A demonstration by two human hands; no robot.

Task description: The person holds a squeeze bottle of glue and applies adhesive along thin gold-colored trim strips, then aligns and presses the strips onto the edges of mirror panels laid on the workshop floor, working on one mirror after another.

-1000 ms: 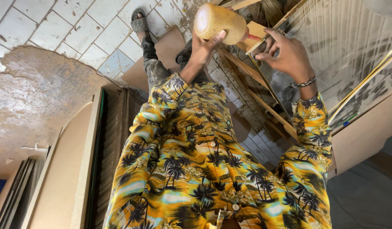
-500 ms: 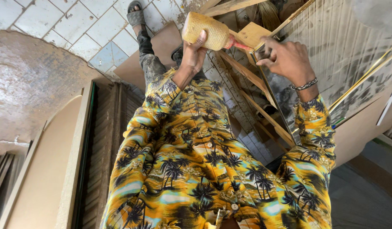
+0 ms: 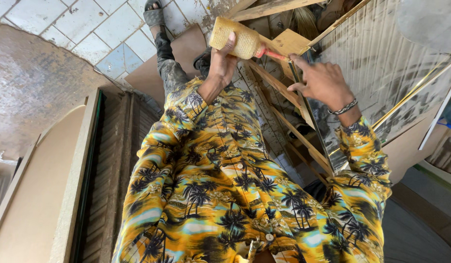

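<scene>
My left hand (image 3: 221,64) grips a yellowish squeeze bottle (image 3: 234,37) with a red nozzle (image 3: 270,52). The nozzle points right, onto a wooden frame strip (image 3: 284,92). My right hand (image 3: 324,82), with a bracelet at the wrist, has its fingers closed on the thin left edge of a large mirror panel (image 3: 381,73), just right of the nozzle tip. Both arms wear a yellow shirt printed with palm trees. My leg and a sandalled foot (image 3: 154,14) stretch out beyond the bottle.
Pale floor tiles (image 3: 89,34) lie at the upper left, beside a rough bare cement patch (image 3: 35,97). Plywood boards and a slatted wooden panel (image 3: 108,185) lean on the left. Wooden battens (image 3: 269,9) cross above the bottle. More boards stand at the right edge.
My left hand has brought the bottle a little left and down, with the nozzle now lying on the frame strip. My right hand has stayed on the mirror's edge.
</scene>
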